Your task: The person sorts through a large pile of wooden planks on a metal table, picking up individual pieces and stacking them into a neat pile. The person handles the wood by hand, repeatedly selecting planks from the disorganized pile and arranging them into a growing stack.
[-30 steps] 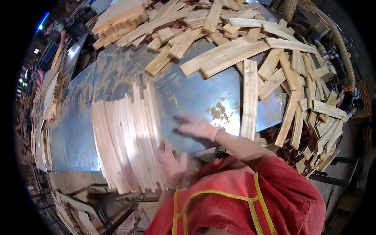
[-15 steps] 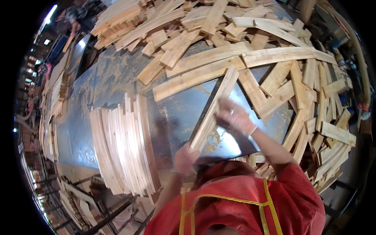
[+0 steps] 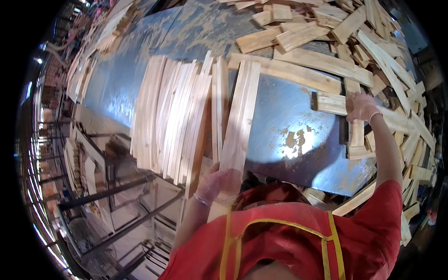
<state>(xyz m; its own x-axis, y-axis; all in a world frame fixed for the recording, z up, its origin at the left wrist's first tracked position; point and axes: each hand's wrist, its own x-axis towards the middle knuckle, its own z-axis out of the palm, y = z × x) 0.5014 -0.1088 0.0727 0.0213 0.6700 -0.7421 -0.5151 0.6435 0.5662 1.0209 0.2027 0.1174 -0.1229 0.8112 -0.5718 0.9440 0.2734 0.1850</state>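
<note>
My left hand (image 3: 218, 183) grips the near end of a long pale wooden slat (image 3: 241, 116) that lies along the right side of a neat row of slats (image 3: 172, 116) on a blue metal table (image 3: 289, 116). Far out to the right, my right hand (image 3: 362, 107) rests on a wood plank (image 3: 329, 102) at the edge of a loose heap of planks (image 3: 373, 56). Both hands wear thin gloves. A red sleeve with yellow trim covers my right upper arm.
Loose wood offcuts pile along the table's far and right sides. More stacked slats (image 3: 109, 28) lie at the far left. Metal frame bars (image 3: 107, 196) and stacked wood (image 3: 79, 163) stand below the table's left edge.
The slat that both hands carried now lies beside the row, held only by my left hand. My right hand has moved out right onto a plank in the heap.
</note>
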